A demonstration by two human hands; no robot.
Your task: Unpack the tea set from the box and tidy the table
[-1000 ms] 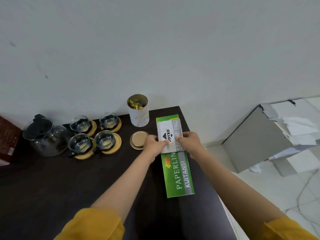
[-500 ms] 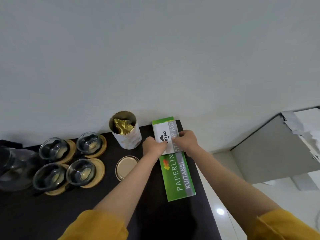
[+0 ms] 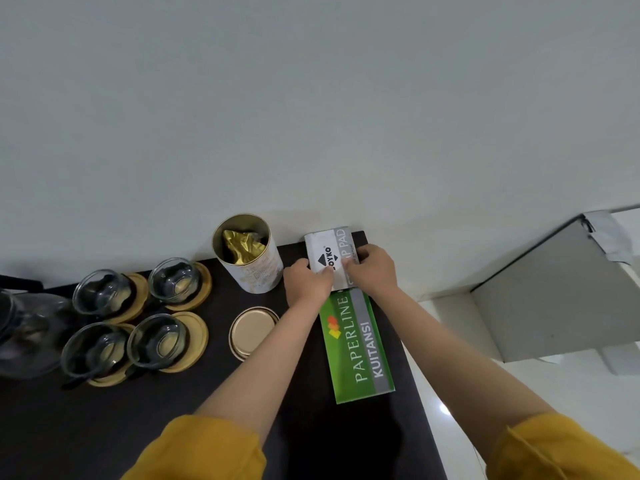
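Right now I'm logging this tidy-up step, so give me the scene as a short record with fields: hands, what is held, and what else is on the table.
left hand: grips stamp pad box
right hand: grips the same box
box position: on far end of green receipt book, by the wall
tin: open, gold foil inside
lid: flat on table, near the tin
cups: four glass ones on wooden coasters
teapot: glass, at left edge
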